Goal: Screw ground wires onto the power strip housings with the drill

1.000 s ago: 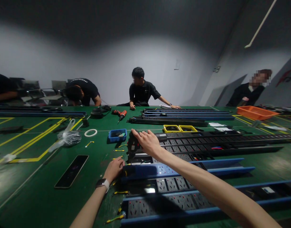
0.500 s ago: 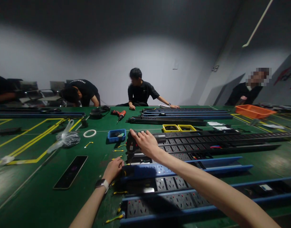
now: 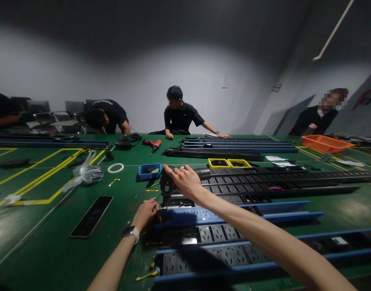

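My right hand (image 3: 186, 180) is wrapped round a black power drill (image 3: 167, 186), whose bit points down at the left end of a blue channel strip (image 3: 188, 217). My left hand (image 3: 146, 214), with a watch on its wrist, rests at that same end, fingers bent and pressed together; what they hold, if anything, is too small to tell. Short yellow-green wires, one of them a wire (image 3: 146, 276) near the front, lie by the strip ends. Below is another strip with black sockets (image 3: 203, 258).
A phone (image 3: 91, 216), a white ring (image 3: 115, 167), a plastic bag (image 3: 87, 173) and a blue tray (image 3: 149, 176) lie leftward. Beyond are a red drill (image 3: 152, 144), yellow bins (image 3: 218, 163) and an orange basket (image 3: 327, 144). Several people are across the table.
The view has shifted slightly. The drill now stands more upright over the strip end, with its bit visible; my left hand keeps its place there.
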Available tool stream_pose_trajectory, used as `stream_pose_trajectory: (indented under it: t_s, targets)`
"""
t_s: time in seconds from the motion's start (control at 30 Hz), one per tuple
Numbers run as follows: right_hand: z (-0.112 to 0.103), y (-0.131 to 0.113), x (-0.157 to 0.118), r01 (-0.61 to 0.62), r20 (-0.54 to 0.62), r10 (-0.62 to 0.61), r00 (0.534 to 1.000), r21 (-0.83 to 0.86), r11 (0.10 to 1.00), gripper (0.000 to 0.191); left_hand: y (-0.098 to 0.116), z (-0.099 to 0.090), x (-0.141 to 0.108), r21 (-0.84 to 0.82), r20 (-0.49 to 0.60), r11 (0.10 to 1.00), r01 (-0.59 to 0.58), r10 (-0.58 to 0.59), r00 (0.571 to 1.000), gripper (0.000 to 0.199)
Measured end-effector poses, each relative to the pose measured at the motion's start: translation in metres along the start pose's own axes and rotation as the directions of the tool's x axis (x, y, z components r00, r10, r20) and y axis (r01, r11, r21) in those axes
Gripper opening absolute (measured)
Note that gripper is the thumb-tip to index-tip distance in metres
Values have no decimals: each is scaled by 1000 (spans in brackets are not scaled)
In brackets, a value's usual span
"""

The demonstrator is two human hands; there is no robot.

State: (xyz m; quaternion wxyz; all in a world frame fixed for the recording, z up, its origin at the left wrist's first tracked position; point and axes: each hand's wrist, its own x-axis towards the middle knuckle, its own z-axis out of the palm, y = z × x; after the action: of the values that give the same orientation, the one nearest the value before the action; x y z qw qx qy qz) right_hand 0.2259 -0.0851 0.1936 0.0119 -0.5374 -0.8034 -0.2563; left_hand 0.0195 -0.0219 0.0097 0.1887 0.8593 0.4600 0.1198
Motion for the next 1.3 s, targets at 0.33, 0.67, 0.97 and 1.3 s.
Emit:
stream_pose_trajectory:
  t_s: [0.33, 0.67, 0.97, 1.3]
  targets:
    - [7, 4, 6, -46, 39, 46, 998, -1, 999, 91, -5, 3, 1, 46, 3, 999, -22, 22, 1000, 26]
    - [-11, 7, 13, -175, 233, 140, 962, 137, 975, 105, -1, -1, -1, 46, 0, 998, -44, 44, 999, 27]
    - [-11, 9, 11, -57, 174, 33, 984, 138, 989, 102, -3, 2, 0, 26, -1, 999, -24, 24, 1000, 30]
    - [-5, -11, 8, 5, -12, -5, 1000, -3, 1000, 78, -4, 5, 2, 6, -20, 1000, -22, 23, 1000, 29]
